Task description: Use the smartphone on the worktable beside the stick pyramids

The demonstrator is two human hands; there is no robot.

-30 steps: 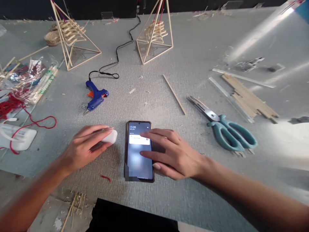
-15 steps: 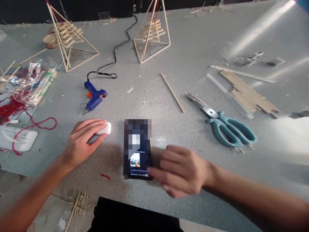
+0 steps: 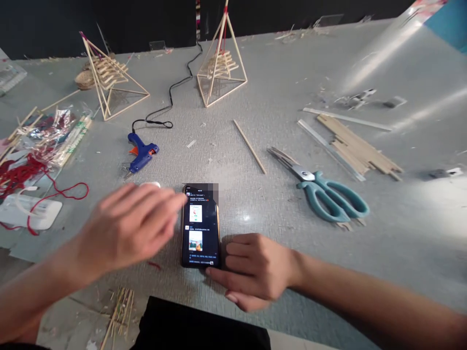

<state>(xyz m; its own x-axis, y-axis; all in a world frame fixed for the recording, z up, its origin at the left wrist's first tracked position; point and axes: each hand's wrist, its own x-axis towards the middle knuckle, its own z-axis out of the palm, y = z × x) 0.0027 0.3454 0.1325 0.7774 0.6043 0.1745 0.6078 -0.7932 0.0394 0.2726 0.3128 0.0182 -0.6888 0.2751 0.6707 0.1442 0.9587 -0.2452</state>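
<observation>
A phone with a lit, dark screen lies flat on the grey table, text and small pictures on it. My left hand, somewhat blurred, hovers left of it. Its index finger stretches to the phone's upper left edge, and I see nothing held in it. Behind these fingers a small white rounded case shows in part. My right hand is by the phone's lower right corner, index finger stretched to the bottom edge, other fingers curled, holding nothing.
Teal-handled scissors lie at right, near a thin wooden stick and wood strips. A blue glue gun lies left with its cord. Stick pyramids stand behind. Red yarn and a white power strip are far left.
My left hand has let go of the white case and moved right to the phone. My right index finger has shifted from the screen to the bottom edge. The view has tilted up slightly.
</observation>
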